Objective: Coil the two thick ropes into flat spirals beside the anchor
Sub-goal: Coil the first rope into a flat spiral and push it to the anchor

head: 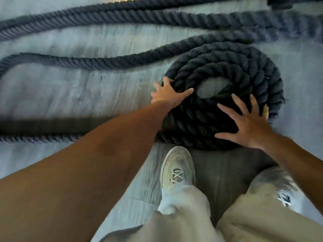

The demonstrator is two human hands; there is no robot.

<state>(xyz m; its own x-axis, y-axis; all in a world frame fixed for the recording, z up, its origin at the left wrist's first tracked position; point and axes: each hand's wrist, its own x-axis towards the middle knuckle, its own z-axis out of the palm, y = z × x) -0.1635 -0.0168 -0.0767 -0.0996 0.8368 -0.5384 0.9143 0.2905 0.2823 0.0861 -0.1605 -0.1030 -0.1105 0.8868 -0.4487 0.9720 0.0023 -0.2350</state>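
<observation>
Two hands are spread flat on a coiled dark rope lying on the pale floor: the left hand at its left edge, the right hand on its near side. Nothing is grasped, fingers splayed. More rope is strung loosely across the floor beyond.

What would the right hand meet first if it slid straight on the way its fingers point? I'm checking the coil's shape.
Probably the far turns of the rope coil; the right hand already lies spread on its near side.

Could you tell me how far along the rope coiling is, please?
Done: one coil has several turns. In hand: the left hand and right hand press flat on it, fingers spread. Left: long loose rope across the floor; no second spiral shows.
</observation>
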